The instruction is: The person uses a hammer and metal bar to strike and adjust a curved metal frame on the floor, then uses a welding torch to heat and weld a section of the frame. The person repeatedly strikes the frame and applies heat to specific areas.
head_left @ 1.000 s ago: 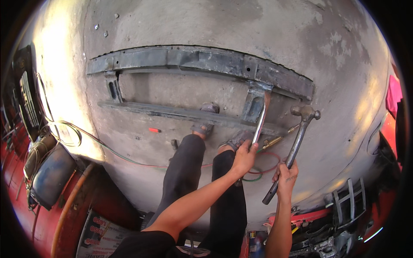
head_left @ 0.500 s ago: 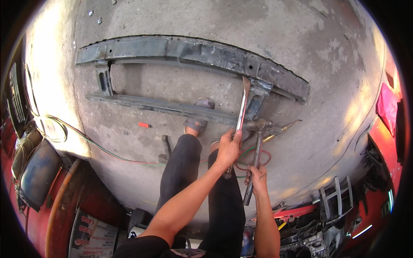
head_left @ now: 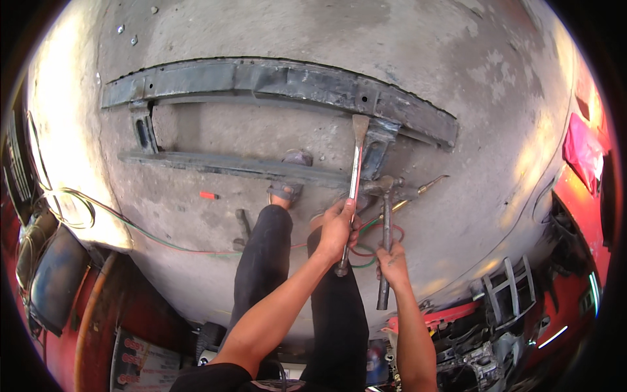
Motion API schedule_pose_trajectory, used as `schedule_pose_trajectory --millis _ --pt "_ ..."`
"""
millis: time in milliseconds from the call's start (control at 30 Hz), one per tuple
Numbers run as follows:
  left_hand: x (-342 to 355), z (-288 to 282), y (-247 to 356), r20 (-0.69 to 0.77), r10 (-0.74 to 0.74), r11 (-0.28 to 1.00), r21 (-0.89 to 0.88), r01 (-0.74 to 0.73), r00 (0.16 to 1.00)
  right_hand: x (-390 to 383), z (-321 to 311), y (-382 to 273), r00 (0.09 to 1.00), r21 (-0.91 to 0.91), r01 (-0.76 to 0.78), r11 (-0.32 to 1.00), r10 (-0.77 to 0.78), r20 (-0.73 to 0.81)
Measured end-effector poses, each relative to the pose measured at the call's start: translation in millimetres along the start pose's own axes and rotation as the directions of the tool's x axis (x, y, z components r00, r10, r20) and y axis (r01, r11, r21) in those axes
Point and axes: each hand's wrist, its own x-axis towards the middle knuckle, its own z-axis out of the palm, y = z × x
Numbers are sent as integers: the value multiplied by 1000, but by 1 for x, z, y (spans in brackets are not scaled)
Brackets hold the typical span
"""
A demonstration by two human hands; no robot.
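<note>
My left hand (head_left: 338,230) is wrapped round the shaft of a long steel chisel (head_left: 356,166). Its flat, wide blade points away from me, near the inner edge of a dark metal bumper beam (head_left: 294,81) where an upright bracket (head_left: 374,151) joins it; whether blade and beam touch I cannot tell. In my right hand (head_left: 392,263) is a hammer (head_left: 386,222), gripped by its handle, with the head away from me beside the lower rail (head_left: 248,166) of the beam frame. The frame lies on the concrete floor in front of my legs.
A gas torch (head_left: 415,196) with red and green hoses (head_left: 170,245) lies right of my feet. A red block (head_left: 208,195) and a dark metal piece (head_left: 243,228) lie to the left. Car parts (head_left: 483,359) crowd the lower right; a red panel (head_left: 98,326) stands lower left.
The chisel has turned in my left hand so its blade now shows broad side up. The hammer has swung a little more upright. The whole view has shifted slightly, moving the frame leftward.
</note>
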Motion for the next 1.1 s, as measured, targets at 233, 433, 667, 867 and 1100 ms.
schedule_pose_trajectory --millis 233,433,667,867,1100 --pt "8 10 -6 -31 17 989 144 -12 999 -2 22 8 998 -54 14 998 -17 -53" --pt "7 18 -18 -65 47 971 239 -30 997 -6 24 -3 998 -101 -38 994 32 -56" --pt "2 26 -33 -79 -4 978 208 21 997 -4 16 -2 998 -111 -47 993 42 -45" --pt "13 33 -28 -29 77 970 232 -68 997 -1 15 0 999 -74 -29 997 27 -31" --pt "11 52 -13 -47 -44 982 181 51 998 0 18 3 1000 27 -7 1000 7 5"
